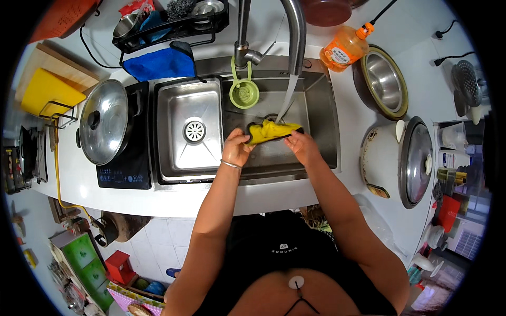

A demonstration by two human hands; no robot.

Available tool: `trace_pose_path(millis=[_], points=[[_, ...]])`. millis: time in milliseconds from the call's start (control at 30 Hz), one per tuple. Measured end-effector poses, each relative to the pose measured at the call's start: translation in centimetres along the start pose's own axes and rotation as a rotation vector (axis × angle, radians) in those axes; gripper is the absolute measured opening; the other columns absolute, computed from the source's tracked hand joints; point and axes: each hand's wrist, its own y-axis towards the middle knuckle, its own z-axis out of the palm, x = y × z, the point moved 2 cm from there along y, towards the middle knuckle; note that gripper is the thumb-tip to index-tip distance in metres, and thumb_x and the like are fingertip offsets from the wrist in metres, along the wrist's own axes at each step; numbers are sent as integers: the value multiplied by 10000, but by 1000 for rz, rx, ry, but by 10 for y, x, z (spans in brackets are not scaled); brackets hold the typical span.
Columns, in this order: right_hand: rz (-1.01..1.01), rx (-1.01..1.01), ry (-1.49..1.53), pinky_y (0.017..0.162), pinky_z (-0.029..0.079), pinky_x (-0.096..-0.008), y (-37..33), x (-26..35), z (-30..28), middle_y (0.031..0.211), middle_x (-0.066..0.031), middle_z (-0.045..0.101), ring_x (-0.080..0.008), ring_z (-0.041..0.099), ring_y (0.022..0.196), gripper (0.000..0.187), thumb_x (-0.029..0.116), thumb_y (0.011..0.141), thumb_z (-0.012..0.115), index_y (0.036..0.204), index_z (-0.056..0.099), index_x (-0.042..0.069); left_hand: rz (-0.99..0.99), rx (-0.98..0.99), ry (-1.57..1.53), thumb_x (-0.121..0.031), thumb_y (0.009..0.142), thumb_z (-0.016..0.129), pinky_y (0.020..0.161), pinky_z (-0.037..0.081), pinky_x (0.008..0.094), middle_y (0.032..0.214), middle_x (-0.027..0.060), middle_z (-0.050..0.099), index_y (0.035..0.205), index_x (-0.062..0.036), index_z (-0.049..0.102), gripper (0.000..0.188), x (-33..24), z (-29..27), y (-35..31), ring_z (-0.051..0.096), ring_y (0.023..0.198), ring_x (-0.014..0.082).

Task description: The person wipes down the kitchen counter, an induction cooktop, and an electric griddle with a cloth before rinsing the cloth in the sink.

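A yellow cloth with dark edging [271, 132] is stretched between my hands over the right basin of the steel sink [321, 131]. My left hand [237, 148] grips its left end, the fingers closed on the edge. At the other end, my right hand [302, 148] pinches the dark corner. Water runs from the tall faucet [298, 42] down onto or just behind the cloth. Behind it, a small green strainer [244, 94] hangs by its handle from the base of the faucet. The drain under the cloth is partly hidden.
Left of the sink sits a lidded pan [105, 122] on a black induction cooker [124, 176]. A blue cloth [158, 64] hangs from the rack behind. To the right are an orange soap bottle [343, 48], nested bowls [383, 81] and a white lidded pot [382, 158].
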Motion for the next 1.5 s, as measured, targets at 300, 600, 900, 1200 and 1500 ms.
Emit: trace_pose_path(millis=[300, 600, 900, 1200, 1500], points=[[-66, 140, -11, 960, 433, -410, 1, 50, 13, 1143, -136, 574, -275, 547, 1102, 469, 51, 792, 627, 1237, 479, 22, 186, -1, 1413, 2, 722, 691, 734, 477, 272, 924, 86, 643, 1019, -12, 610, 308, 25, 6, -4, 613, 825, 167], [-373, 106, -1480, 707, 459, -328, 40, 46, 6, 884, -63, 635, -206, 579, 793, 265, 143, 725, 724, 947, 641, 22, -63, -194, 23, -37, 845, 586, 790, 487, 469, 1048, 106, 594, 1061, -105, 540, 231, 18, 30, 37, 586, 965, 275], [-986, 136, -1217, 770, 459, -372, -28, -28, 107, 883, -156, 559, -327, 560, 814, 250, 150, 696, 758, 812, 612, -17, -417, 259, -261, -555, 884, 518, 623, 481, 335, 769, 76, 578, 911, -65, 593, 496, 74, 6, 98, 567, 660, 216], [-599, -80, -945, 827, 469, -378, 56, -46, 40, 1037, -173, 617, -288, 598, 898, 270, 128, 882, 586, 1134, 550, 35, -37, -187, 1803, -254, 921, 502, 666, 501, 378, 896, 106, 616, 986, 16, 587, 290, 67, 52, 95, 621, 790, 257], [-115, -121, -589, 865, 446, -331, 76, -31, 18, 1038, -121, 636, -220, 581, 967, 272, 197, 902, 571, 1131, 588, 51, -202, -653, 354, -344, 920, 471, 787, 504, 411, 1133, 117, 625, 1249, -117, 552, 409, 123, 20, 104, 606, 957, 352]])
